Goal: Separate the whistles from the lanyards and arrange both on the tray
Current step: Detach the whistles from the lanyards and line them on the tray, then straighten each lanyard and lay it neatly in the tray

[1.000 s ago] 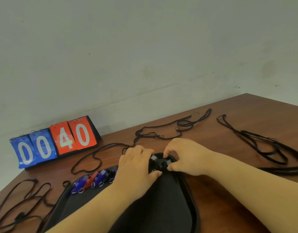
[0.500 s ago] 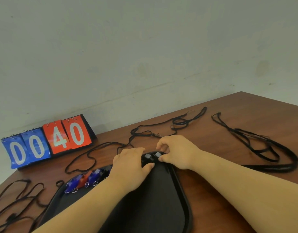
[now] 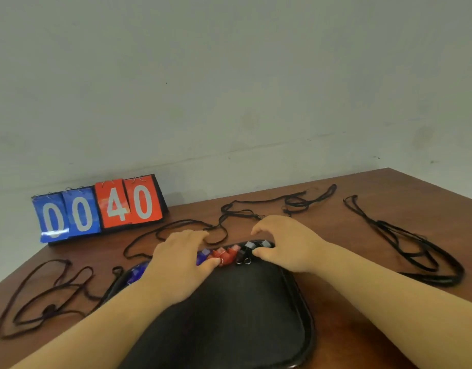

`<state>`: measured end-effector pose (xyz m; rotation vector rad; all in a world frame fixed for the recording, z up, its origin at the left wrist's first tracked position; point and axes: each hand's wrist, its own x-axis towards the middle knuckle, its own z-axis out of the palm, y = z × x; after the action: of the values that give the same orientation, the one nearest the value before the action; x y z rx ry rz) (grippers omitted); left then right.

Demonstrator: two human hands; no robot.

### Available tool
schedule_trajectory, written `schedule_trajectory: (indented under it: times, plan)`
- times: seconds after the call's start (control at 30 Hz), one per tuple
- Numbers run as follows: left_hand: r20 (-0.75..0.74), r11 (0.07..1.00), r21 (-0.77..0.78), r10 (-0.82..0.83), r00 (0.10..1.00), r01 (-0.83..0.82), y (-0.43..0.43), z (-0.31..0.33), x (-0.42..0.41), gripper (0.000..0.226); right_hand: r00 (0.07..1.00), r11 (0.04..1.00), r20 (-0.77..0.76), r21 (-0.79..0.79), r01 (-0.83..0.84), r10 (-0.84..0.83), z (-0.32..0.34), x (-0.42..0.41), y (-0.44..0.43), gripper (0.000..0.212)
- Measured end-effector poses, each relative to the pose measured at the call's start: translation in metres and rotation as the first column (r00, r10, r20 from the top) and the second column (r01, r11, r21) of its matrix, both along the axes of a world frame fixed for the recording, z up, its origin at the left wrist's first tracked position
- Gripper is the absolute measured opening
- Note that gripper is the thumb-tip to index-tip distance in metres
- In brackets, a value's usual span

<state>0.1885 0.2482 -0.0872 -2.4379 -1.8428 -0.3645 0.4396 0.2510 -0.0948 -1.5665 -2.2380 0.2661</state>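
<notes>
A black tray lies in front of me. Along its far rim runs a row of whistles: blue whistles at the left, red whistles in the middle, black whistles at the right. My left hand lies flat over the row's left part, and its thumb touches a red whistle's ring. Over the black whistles arches my right hand, fingers lifted off them and thumb beside them. Loose black lanyards lie on the table: a left lanyard, a back lanyard and a right lanyard.
A flip scoreboard reading 00 40 stands at the back left against the wall. Another thin lanyard curls just behind the tray's far rim. The wooden table's right corner is near the right lanyard.
Both hands were pinching black whistles together at the tray's far rim. They have drawn apart; red and blue whistles now show between them, next to the black ones.
</notes>
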Motion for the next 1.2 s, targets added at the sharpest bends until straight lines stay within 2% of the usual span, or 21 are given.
schedule_trajectory:
  times: [0.13, 0.27, 0.37, 0.53, 0.73, 0.83, 0.93, 1.0, 1.07, 1.2]
  plan:
    - [0.071, 0.998, 0.005, 0.056, 0.996, -0.056, -0.022, 0.012, -0.060, 0.071, 0.998, 0.999, 0.046, 0.011, -0.036, 0.036, 0.017, -0.051, -0.010, 0.046]
    - [0.144, 0.991, 0.035, 0.122, 0.982, -0.129, -0.050, 0.022, -0.125, 0.069, 0.985, 0.992, 0.115, 0.012, -0.127, 0.125, 0.026, -0.111, -0.027, 0.032]
    - [0.202, 0.977, 0.031, 0.201, 0.959, -0.211, -0.072, 0.023, -0.181, 0.068, 0.972, 0.983, 0.155, 0.016, -0.182, 0.178, 0.032, -0.156, -0.040, 0.031]
    - [0.197, 0.954, -0.003, 0.296, 0.935, -0.301, -0.099, -0.006, -0.265, 0.065, 0.947, 0.968, 0.203, -0.017, -0.252, 0.250, 0.042, -0.229, -0.061, 0.030]
    - [0.109, 0.966, -0.110, 0.246, 0.963, -0.234, -0.103, -0.046, -0.309, 0.070, 0.891, 0.951, 0.335, -0.150, -0.269, 0.305, 0.035, -0.298, -0.064, 0.051]
    - [0.110, 0.978, -0.106, 0.189, 0.976, -0.177, -0.092, -0.049, -0.308, 0.072, 0.880, 0.962, 0.390, -0.142, -0.235, 0.272, 0.028, -0.322, -0.059, 0.058]
    - [0.095, 0.975, -0.172, 0.162, 0.982, -0.144, -0.079, -0.053, -0.305, 0.072, 0.873, 0.980, 0.447, -0.123, -0.159, 0.198, 0.020, -0.340, -0.050, 0.063]
    - [0.051, 0.967, -0.210, 0.160, 0.986, -0.146, -0.074, -0.057, -0.305, 0.073, 0.846, 0.988, 0.512, -0.113, -0.108, 0.151, 0.014, -0.347, -0.046, 0.051]
    - [0.049, 0.969, -0.202, 0.157, 0.986, -0.144, -0.073, -0.060, -0.307, 0.072, 0.849, 0.992, 0.514, -0.095, -0.087, 0.124, 0.006, -0.352, -0.043, 0.033]
    - [0.141, 0.985, -0.130, 0.134, 0.981, -0.115, -0.077, -0.060, -0.312, 0.067, 0.859, 0.979, 0.471, -0.138, -0.151, 0.199, 0.007, -0.353, -0.041, 0.018]
